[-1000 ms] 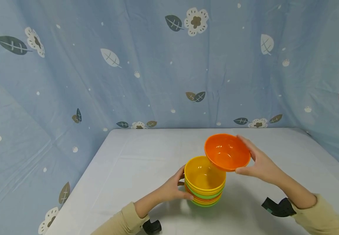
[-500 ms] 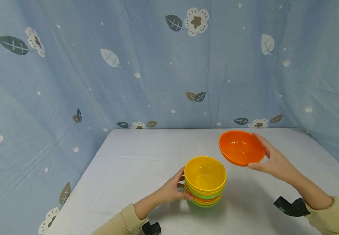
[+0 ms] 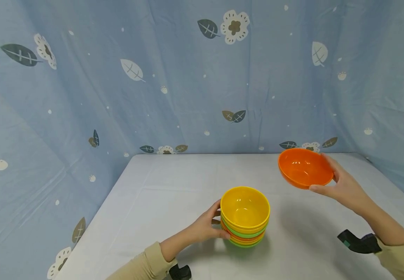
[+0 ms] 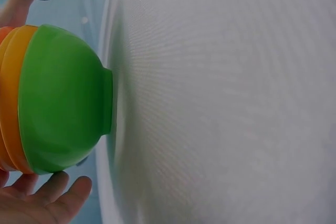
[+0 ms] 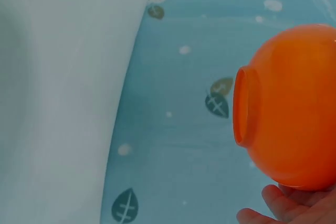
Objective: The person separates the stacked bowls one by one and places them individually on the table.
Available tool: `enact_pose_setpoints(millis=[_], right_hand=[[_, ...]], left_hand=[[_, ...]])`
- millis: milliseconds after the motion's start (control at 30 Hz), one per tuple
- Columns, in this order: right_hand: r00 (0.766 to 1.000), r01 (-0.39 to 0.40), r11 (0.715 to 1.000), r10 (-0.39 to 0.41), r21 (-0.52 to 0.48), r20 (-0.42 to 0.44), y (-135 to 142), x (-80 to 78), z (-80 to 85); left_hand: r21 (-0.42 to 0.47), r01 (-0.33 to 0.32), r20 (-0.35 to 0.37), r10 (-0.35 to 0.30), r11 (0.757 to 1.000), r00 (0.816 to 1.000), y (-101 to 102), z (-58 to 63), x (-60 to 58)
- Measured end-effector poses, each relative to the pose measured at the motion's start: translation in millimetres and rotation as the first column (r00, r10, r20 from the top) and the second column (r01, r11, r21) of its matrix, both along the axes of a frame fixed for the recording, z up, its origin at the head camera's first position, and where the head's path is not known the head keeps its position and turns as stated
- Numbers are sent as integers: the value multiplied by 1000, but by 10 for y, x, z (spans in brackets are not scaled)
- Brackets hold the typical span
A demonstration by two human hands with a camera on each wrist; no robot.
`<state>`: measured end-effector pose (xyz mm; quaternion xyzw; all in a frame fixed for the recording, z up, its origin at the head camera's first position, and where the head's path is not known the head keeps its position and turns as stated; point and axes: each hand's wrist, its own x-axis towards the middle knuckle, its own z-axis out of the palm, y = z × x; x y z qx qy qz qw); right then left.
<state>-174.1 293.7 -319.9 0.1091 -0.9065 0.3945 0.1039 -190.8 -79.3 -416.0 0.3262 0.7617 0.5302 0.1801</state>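
While the orange bowl (image 3: 303,169) is gripped aloft at centre right by the right hand (image 3: 345,190), the stack (image 3: 245,210) at lower centre is clasped by the left hand (image 3: 204,226); unstacking is suggested, with levelling needed before placement.

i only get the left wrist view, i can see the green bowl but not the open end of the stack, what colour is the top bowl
Observer: The top bowl is yellow.
Operator: ok and what's off to the right of it
Observer: The right hand, holding an orange bowl near its rim.
Operator: is that one resting on anything else
Observer: No, it is in the air: the right wrist view shows its foot ring clear of the white table.
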Motion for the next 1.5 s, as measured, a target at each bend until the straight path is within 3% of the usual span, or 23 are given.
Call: enact_pose_setpoints(millis=[233, 433, 1067, 1500], right_hand=[[999, 44, 999, -45, 29, 32, 179, -84, 8], [994, 93, 996, -93, 9, 57, 302, -156, -12], [974, 208, 978, -206, -12, 99, 488, -338, -236], [956, 292, 956, -291, -26, 27, 571, -456, -338]], left_hand=[[-4, -22, 15, 22, 1000, 1000, -6, -6, -3], [4, -1, 23, 1, 1000, 1000, -29, 0, -3], [-6, 3, 36, -3, 1000, 999, -28, 21, 15], [-15, 5, 16, -4, 1000, 1000, -24, 7, 1]])
